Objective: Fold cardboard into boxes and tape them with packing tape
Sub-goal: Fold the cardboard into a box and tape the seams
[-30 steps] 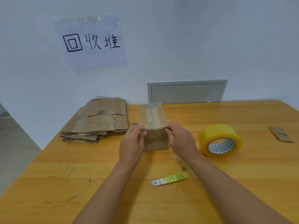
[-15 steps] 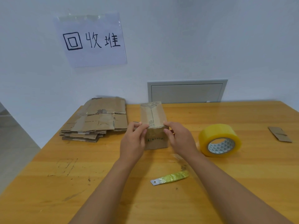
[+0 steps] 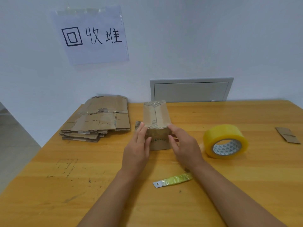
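Box [image 3: 155,126] taped along its top seam, standing mid-table.
I press my left hand [image 3: 136,150] and right hand [image 3: 184,149] flat on its sides; tape roll [image 3: 225,141] rests right, flat cardboard stack [image 3: 98,120] awaits.

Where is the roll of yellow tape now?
The tape roll stands on the table, right of the box and beside the right hand.

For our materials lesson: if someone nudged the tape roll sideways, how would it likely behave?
The tape roll lies flat on its side on the table, so it would probably slide, not roll. Its thick winding suggests some weight. Tipped onto its rim, it would likely roll away.
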Tool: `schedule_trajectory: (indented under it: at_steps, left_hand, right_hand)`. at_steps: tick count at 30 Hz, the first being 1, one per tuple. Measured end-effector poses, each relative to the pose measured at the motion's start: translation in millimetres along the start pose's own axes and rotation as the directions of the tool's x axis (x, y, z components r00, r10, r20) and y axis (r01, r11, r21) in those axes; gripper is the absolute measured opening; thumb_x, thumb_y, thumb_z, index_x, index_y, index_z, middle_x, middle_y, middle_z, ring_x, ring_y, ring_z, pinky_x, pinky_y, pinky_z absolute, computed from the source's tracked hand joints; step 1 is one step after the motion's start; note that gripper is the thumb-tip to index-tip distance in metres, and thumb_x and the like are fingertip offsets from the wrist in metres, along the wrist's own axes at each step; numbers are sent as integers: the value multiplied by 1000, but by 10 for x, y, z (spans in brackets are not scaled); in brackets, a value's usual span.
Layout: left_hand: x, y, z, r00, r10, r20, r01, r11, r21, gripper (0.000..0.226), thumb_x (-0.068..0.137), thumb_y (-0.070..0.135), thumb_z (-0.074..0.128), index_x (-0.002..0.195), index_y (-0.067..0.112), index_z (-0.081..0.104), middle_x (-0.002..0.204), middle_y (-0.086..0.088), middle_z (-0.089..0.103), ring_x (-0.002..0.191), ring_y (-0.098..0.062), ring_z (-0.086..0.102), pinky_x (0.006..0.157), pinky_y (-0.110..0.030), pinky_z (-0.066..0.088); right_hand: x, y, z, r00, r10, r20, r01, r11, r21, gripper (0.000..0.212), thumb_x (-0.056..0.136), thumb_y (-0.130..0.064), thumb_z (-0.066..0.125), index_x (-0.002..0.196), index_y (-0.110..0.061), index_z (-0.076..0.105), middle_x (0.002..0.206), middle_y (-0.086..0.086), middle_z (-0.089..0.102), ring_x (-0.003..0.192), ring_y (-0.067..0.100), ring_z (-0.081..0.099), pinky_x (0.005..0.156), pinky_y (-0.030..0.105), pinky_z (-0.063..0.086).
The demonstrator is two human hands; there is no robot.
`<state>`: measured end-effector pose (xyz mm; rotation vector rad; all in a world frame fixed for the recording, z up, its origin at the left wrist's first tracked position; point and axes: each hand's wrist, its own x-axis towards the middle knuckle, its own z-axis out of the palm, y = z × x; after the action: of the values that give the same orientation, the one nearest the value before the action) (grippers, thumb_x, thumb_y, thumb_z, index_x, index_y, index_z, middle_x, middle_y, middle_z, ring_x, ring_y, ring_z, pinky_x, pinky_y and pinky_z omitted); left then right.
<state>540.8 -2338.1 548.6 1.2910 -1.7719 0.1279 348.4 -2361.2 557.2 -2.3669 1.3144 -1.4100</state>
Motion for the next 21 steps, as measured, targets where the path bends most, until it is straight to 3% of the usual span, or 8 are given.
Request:
schedule_trajectory:
  at_steps: [3, 7, 11, 17, 21]
  left_hand:
    - [-62, 6, 11, 999, 26, 30, -25, 999, -40, 40, 100, 12, 51, 139, 11, 43, 155, -11, 39, 135, -24, 49, 93, -30, 53]
    - [-109, -37, 50, 992, 63, 111, -66, 998, 25, 46, 96, 16, 43, 140, 5, 39, 162, -17, 23, 137, -33, 45, 99, -36, 50]
    - [-114, -20, 37, 990, 47, 137, -58, 995, 82, 52, 93, 19, 43, 142, 3, 38, 162, -18, 20, 132, -34, 48, 97, -39, 50]
    - [-106, 41, -11, 989, 4, 146, -21, 993, 119, 56, 89, 25, 45, 143, 10, 35, 161, -14, 26, 122, -31, 55, 91, -37, 52]
    - [-91, 79, -47, 988, -21, 151, -2, 989, 151, 59, 87, 28, 49, 142, 11, 38, 159, -13, 31, 112, -29, 61, 84, -36, 53]
  right_hand:
    - [-51, -12, 5, 999, -24, 46, 24, 1000, -13, 44, 96, -26, 46, 140, -26, 44, 141, 3, 56, 117, 18, 62, 76, 39, 61]
    - [-131, 12, 29, 994, -4, 110, 10, 999, -49, 52, 94, -31, 42, 144, -32, 34, 154, 3, 44, 102, 23, 68, 66, 39, 60]
    - [-127, -24, 30, 992, 14, 128, -6, 998, -66, 57, 91, -32, 42, 147, -32, 30, 156, 1, 40, 97, 23, 69, 62, 37, 59]
    - [-110, -89, -15, 988, 62, 142, -49, 995, -91, 59, 88, -23, 53, 145, -20, 38, 149, 5, 50, 102, 25, 68, 67, 36, 59]
    - [-16, -162, -75, 986, 90, 142, -68, 986, -153, 52, 88, -18, 53, 140, -16, 49, 126, 5, 65, 95, 27, 68, 63, 37, 57]
